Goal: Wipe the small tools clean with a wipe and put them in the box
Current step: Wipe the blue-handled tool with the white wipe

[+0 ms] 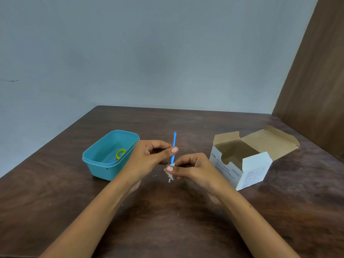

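Note:
My left hand (pixel 151 155) pinches a thin blue stick tool (pixel 174 142) near its middle and holds it upright above the table. Just below, my right hand (pixel 193 167) pinches a small white wipe (pixel 169 172) around the tool's lower end. A teal plastic box (pixel 96 161) stands open to the left of my hands. Inside it lie a yellow ring-shaped tool (pixel 120 153) and a small blue piece (pixel 111 161).
An open white cardboard carton of alcohol swabs (pixel 249 172) stands to the right, its flaps raised. The dark wooden table (pixel 167 220) reaches a grey wall at the back. A brown panel (pixel 316 90) rises at the right edge.

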